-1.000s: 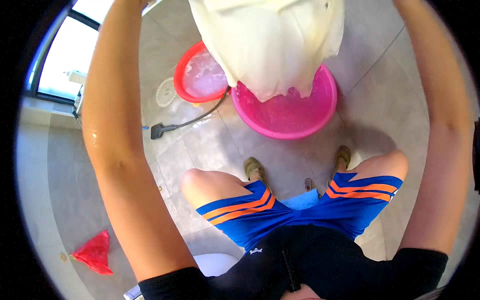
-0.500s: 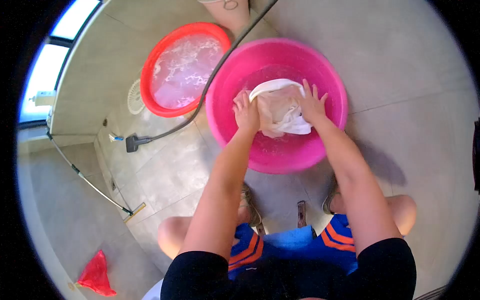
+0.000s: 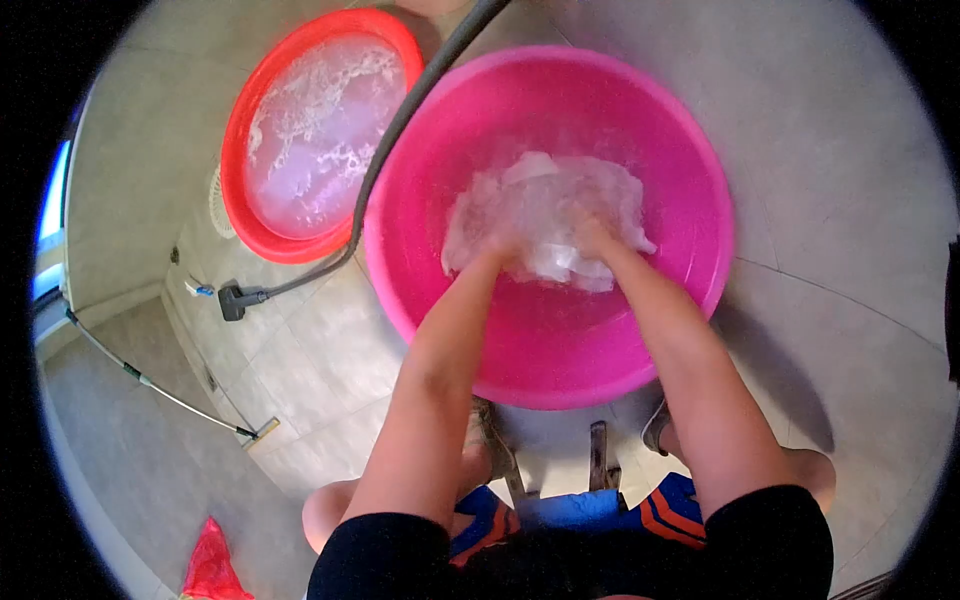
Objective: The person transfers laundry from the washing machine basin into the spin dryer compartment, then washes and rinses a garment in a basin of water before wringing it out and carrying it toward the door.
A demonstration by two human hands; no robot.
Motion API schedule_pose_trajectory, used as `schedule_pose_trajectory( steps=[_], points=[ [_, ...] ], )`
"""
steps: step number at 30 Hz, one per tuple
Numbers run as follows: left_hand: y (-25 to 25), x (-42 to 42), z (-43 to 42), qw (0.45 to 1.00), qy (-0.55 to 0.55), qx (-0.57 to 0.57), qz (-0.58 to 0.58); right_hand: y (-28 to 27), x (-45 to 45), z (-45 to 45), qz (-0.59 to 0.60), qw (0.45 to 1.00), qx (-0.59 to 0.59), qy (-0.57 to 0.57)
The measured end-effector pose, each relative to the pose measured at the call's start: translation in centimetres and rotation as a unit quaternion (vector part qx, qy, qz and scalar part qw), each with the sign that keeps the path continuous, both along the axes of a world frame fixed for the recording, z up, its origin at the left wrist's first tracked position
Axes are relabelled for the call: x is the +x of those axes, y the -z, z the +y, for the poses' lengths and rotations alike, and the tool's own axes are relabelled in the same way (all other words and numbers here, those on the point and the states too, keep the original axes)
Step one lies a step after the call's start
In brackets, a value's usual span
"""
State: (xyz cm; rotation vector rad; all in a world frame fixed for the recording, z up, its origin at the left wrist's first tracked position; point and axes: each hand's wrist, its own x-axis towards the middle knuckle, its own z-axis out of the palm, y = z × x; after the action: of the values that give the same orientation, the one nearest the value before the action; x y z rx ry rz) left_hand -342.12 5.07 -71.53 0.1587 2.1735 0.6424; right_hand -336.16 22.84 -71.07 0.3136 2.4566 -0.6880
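Both our left hand [image 3: 507, 246] and right hand [image 3: 593, 236] reach into the pink tub [image 3: 560, 90], seemingly submerging cloth [image 3: 548, 188]; grip we cannot tell.

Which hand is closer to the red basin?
Left: the left hand is in the pink basin, nearer the red basin; the right hand is farther across.

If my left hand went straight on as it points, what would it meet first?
Likely the crumpled white cloth in the round pink plastic basin, though how deep your left hand sits is unclear.
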Motion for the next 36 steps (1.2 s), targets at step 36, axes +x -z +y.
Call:
schedule_pose_trajectory(
  steps=[36],
  points=[
    [0.5, -0.5, -0.9, 0.968, 0.047, -0.128, 0.212, 2.7, 0.7, 0.0, 0.19, 0.973, 0.114, -0.069]
  ],
)
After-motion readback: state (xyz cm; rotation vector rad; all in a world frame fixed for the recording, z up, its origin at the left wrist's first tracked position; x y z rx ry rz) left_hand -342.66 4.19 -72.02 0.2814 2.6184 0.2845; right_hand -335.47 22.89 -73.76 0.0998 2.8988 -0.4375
